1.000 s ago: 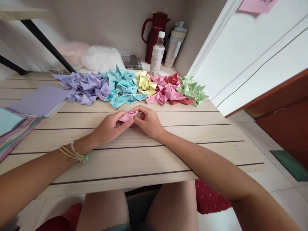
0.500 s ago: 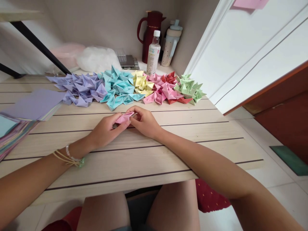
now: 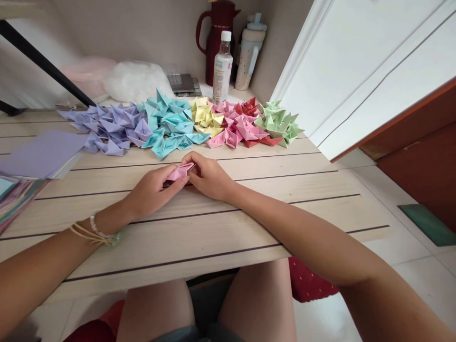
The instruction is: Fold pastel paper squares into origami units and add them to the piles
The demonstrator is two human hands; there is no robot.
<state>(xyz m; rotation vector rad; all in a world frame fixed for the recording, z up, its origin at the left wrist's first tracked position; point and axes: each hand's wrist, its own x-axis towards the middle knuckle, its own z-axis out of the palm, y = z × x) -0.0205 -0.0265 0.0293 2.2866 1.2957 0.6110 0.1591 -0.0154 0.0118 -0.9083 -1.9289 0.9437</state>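
A small folded piece of pink origami paper (image 3: pixel 180 171) is between my two hands, just above the slatted table (image 3: pixel 228 232). My left hand (image 3: pixel 154 187) grips its left side, thumb along the near edge. At the right end, my right hand (image 3: pixel 206 175) pinches the paper between curled fingers and thumb; its fingertips partly hide that end. Beyond the hands lies a row of folded paper boats grouped by colour: purple (image 3: pixel 116 126), turquoise (image 3: pixel 171 121), yellow (image 3: pixel 204 115), pink (image 3: pixel 245 127), red (image 3: pixel 249 107) and light green (image 3: pixel 281 122).
Purple paper sheets (image 3: pixel 44 152) lie over a stack of coloured sheets (image 3: pixel 21 199) at the left. Behind the boats stand a clear bottle (image 3: pixel 223 71), a dark red jug (image 3: pixel 217 33) and a tumbler (image 3: pixel 249 57). A white plastic bag (image 3: pixel 137 80) rests at the back left.
The view has tilted slightly, so things sit a little higher and further left. Both hands keep their hold on the pink paper, with barely any change in the fingers.
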